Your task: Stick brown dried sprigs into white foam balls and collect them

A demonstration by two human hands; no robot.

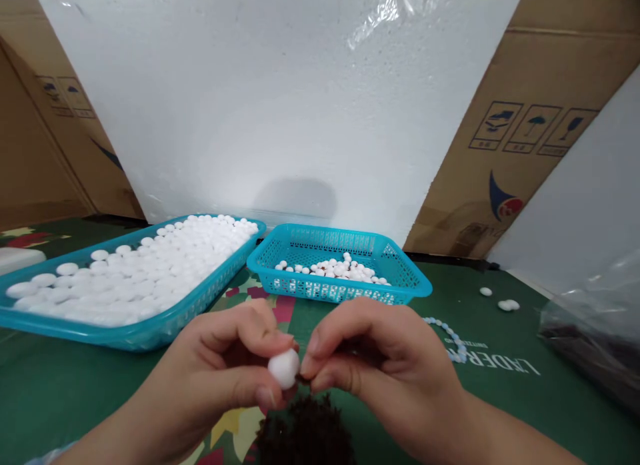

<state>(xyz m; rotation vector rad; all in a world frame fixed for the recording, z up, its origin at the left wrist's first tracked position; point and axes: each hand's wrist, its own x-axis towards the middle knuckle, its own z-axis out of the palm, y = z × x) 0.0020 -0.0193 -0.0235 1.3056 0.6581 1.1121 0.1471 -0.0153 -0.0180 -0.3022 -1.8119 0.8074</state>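
Note:
A small white ball (284,369) is pinched between the thumb and fingers of my left hand (225,362). Just to its right, my right hand (385,368) is closed in a pinch on a bit of dark brown material, its fingertips against the ball's right side. Below both hands, at the bottom edge, lies a pile of dark brown crumbly material (307,432). The fingers of the two hands are nearly touching.
A blue basket (135,335) full of white balls stands at the left. Behind my hands, another blue basket (423,286) holds fewer balls. A beaded string (447,332), loose balls (509,305) and a plastic bag (595,338) lie right. A white board (300,105) stands behind.

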